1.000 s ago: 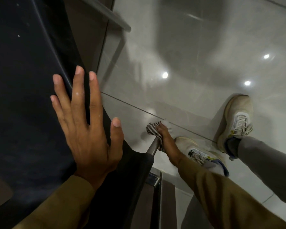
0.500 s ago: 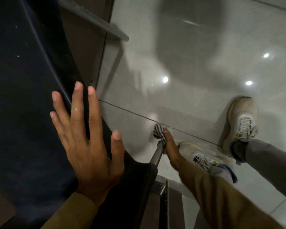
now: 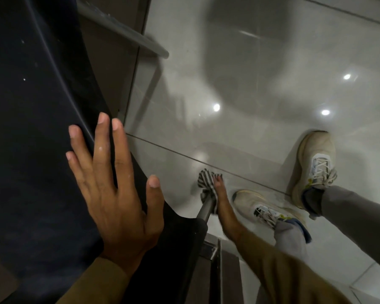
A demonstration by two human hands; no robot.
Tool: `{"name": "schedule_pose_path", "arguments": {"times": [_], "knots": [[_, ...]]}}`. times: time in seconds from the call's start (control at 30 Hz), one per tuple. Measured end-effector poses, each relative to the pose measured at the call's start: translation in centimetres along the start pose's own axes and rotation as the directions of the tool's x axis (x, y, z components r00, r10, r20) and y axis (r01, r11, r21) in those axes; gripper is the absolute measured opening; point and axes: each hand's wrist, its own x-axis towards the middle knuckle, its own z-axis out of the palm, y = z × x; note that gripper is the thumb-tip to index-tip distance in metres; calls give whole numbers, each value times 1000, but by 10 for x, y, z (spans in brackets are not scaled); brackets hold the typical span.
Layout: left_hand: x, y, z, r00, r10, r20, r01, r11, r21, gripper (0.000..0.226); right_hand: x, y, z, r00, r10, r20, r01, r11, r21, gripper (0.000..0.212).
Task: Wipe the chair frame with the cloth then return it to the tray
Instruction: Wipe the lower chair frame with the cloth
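Note:
A dark chair seat (image 3: 37, 132) fills the left of the head view. My left hand (image 3: 116, 194) lies flat on its edge, fingers spread, holding nothing. Below the seat a metal chair leg (image 3: 205, 210) runs down toward the floor. My right hand (image 3: 221, 198) reaches down and grips a striped cloth (image 3: 205, 183) wrapped around the lower part of that leg. The leg's foot is hidden by the cloth. No tray is in view.
Glossy pale floor tiles (image 3: 261, 84) reflect ceiling lights. My two shoes (image 3: 316, 163) (image 3: 257, 207) stand just right of the leg. A grey bar (image 3: 127, 34) of the frame crosses the top left. A metal bracket (image 3: 208, 249) sits under the seat.
My left hand has slid down along the seat edge. My right hand with the cloth has shifted slightly along the lower chair leg.

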Motion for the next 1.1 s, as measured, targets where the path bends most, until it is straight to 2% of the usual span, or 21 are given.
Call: {"name": "schedule_pose_path", "arguments": {"times": [0.07,0.1,0.17,0.23,0.33,0.37,0.43,0.53,0.6,0.67,0.77,0.9,0.97,1.03,1.1], "knots": [[-1,-1,0,1000,6,-1,-6,1000,-7,76,19,-17,2,989,119,-92,-123,992,-29,65],[0,-1,0,1000,7,3,-7,1000,-6,76,21,-24,0,986,142,-93,-146,988,-41,61],[0,0,-1,1000,0,10,-1,1000,9,77,-3,-34,1,995,99,-24,-101,991,-89,59],[-1,1,-2,1000,-5,13,4,1000,15,77,-55,-35,4,994,-11,112,29,986,-162,61],[-1,2,-3,1000,1,23,-1,1000,27,77,-122,-21,3,964,-79,255,116,984,-132,57],[0,2,-2,1000,3,23,-4,999,33,77,-133,-18,2,961,-83,263,121,984,-132,62],[-1,1,-1,1000,2,15,-3,999,33,78,-124,-20,0,965,-78,249,139,962,-233,68],[-2,0,2,1000,10,2,-10,999,32,78,-59,-25,-12,974,-70,215,147,918,-367,49],[-2,-3,2,1000,12,-2,-12,999,32,78,-7,-26,-20,990,-55,130,104,908,-407,49],[-1,-1,2,1000,12,1,-12,999,30,79,20,-32,-24,995,7,100,32,923,-384,51],[-1,-2,2,1000,-3,6,3,999,39,79,14,-39,-14,993,74,91,-35,928,-371,48],[-1,-3,1,1000,-4,14,4,999,37,78,-79,-32,0,985,-61,164,106,953,-282,36],[-1,-2,0,1000,1,17,-1,999,40,77,-116,-26,6,977,-125,176,166,956,-244,49],[-1,-2,0,1000,3,22,-4,999,36,77,-120,-24,7,977,-84,197,132,960,-246,54],[-1,-3,1,1000,6,16,-6,1000,27,77,-95,-29,4,972,-82,219,150,938,-312,43]]}}
